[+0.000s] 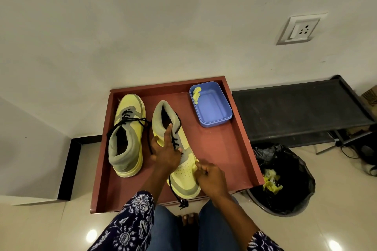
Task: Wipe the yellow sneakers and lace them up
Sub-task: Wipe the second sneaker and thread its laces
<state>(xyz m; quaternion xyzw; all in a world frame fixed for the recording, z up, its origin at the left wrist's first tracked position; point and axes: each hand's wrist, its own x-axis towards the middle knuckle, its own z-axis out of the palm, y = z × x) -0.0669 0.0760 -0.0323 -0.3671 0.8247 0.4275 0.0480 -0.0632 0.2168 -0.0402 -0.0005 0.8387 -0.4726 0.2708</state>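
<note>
Fingers [163, 138] of the left hand [166, 154] are spread and laid over the midfoot of the nearer yellow sneaker [179, 153], the index finger stretched toward the grey collar, the thumb at the side wall; the shoe is pressed down and steadied rather than gripped all round. Fingers of the right hand [210, 177] are curled and pinched on a small yellow wipe [194, 166], held against the perforated toe box.

Location: both sneakers lie in a red-brown tray [220, 149] on the floor. The nearer shoe points toe toward the person; the second sneaker [127, 134] lies just beside it on the left, toe away.

Handling, judged: the upper appears soft and padded at the collar, the sole stiffer. Each shoe is expected to be light. Hold is best taken at the midfoot or heel, clear of the area being wiped. The black laces [175, 142] are limp and loose; one end hangs over the tray's near edge, and snagging is possible.

Count: sneakers, two. Wipe in hand, one. Blue plastic tub [212, 112], one, with one yellow scrap inside. Bin with black liner [285, 179], one, holding several crumpled yellow wipes; exact number cannot be told.
</note>
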